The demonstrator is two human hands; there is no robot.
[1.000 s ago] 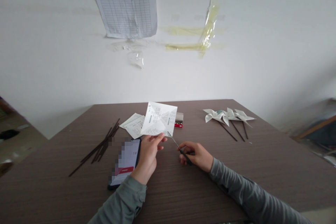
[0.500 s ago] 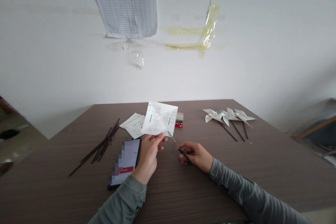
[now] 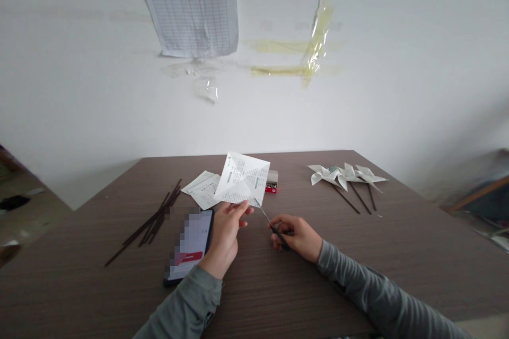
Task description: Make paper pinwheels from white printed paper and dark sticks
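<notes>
The left hand pinches the lower edge of a creased, printed paper square, thumb pressed against the fingers, and holds it up off the brown wood-grain table. The right hand curls around the dark handles of small scissors, with its fingers pressed closed on them. The thin blades point up and left to the paper square's lower corner, right at its edge, though how far they are parted is too small to tell. Grey sleeves cover both forearms. Below and left of the paper square, a smartphone lies just beside the left hand, its screen partly pixelated. Further left of the paper square lies a loose bundle of thin dark sticks. Directly behind it and slightly left are overlapping paper slips, while a small red-and-silver box sits just behind and to the right. Well right of the paper square, three white paper pinwheels lie on dark sticks. Beyond the paper square, a printed grid sheet and strips of yellowed tape cling to the white wall.
</notes>
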